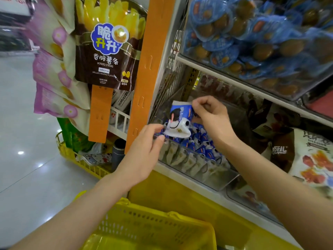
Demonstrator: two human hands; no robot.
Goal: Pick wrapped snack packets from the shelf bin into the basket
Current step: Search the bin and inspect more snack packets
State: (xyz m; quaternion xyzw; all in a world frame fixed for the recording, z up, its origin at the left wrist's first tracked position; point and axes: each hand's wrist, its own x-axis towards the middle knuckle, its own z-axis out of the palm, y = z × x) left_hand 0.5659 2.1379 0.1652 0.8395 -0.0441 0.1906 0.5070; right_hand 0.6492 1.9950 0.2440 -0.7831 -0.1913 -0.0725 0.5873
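Nearest the camera sits one yellow basket (153, 230), low at the bottom edge, directly under the forearms that reach up to the shelf. The left hand (144, 150) pinches the lower end of the held snack packets (178, 114) between thumb and fingertips. The right hand (209, 116), slightly higher and farther in, has its fingers curled and pinches their top edge. I make out two packets in this grip, one blue and upright and one whiter below it, though another could hide behind them. Their long axis runs from lower left up to the right, spanning the two hands just above the clear shelf bin (212, 183). From there the basket lies straight down and toward the person, and the left hand is the nearer one to it. In the bin, more blue packets (203, 147) lie heaped, too many to count. Farther off to the left, a second yellow basket (79, 159) stands on the floor.
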